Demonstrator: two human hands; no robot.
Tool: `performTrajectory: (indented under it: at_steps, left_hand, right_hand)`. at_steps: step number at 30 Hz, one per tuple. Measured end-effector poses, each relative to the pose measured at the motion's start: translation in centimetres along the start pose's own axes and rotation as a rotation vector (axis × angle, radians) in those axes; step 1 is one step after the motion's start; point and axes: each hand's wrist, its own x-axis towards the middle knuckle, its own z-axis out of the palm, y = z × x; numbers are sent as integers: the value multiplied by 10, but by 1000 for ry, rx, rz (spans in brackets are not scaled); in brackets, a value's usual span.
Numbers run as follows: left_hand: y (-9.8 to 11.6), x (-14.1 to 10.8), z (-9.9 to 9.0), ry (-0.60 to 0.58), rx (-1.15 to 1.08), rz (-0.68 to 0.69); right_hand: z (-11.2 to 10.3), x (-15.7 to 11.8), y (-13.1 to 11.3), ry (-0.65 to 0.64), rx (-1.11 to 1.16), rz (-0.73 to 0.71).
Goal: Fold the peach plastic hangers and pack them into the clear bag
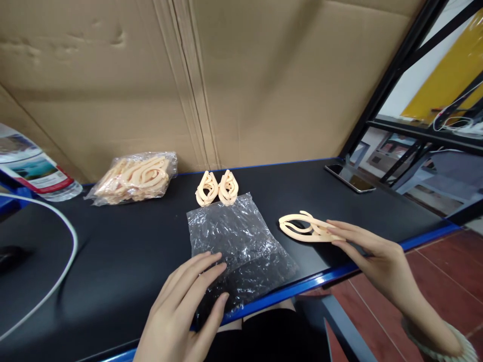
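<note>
My right hand (372, 251) pinches one end of a cream folding hanger (298, 236), which is folded up and lies at the right of the black table. My left hand (184, 301) is open, fingers stretched out, over the near left part of a clear plastic bag (230, 226). That bag lies flat and looks empty; I cannot tell whether my fingertips touch it. Just beyond the bag's far edge stand two folded cream pieces, a left one (207, 189) and a right one (228, 188), side by side, apparently hangers of the same kind.
A filled clear bag (136, 177) of cream hangers lies at the back left, beside a large water bottle (37, 166). A phone (350, 178) lies at the back right. A white cable (71, 241) curves across the left. Cardboard (283, 90) stands behind the table.
</note>
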Motion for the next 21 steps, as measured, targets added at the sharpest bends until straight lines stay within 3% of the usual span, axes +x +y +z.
performTrajectory:
  at_steps: [5, 8, 11, 15, 21]
  left_hand:
    - [5, 1, -6, 5, -29, 42]
    - [12, 5, -11, -74, 19, 99]
    - [18, 7, -12, -122, 117, 144]
    - [22, 6, -5, -87, 221, 201]
    - [30, 0, 10, -37, 267, 207]
  right_hand:
    - [-13, -8, -18, 148, 128, 291]
    - [-24, -11, -33, 180, 154, 408]
    - [-29, -13, -48, 83, 206, 332]
    - [-21, -13, -69, -63, 303, 186]
    - [-6, -13, -86, -157, 384, 173]
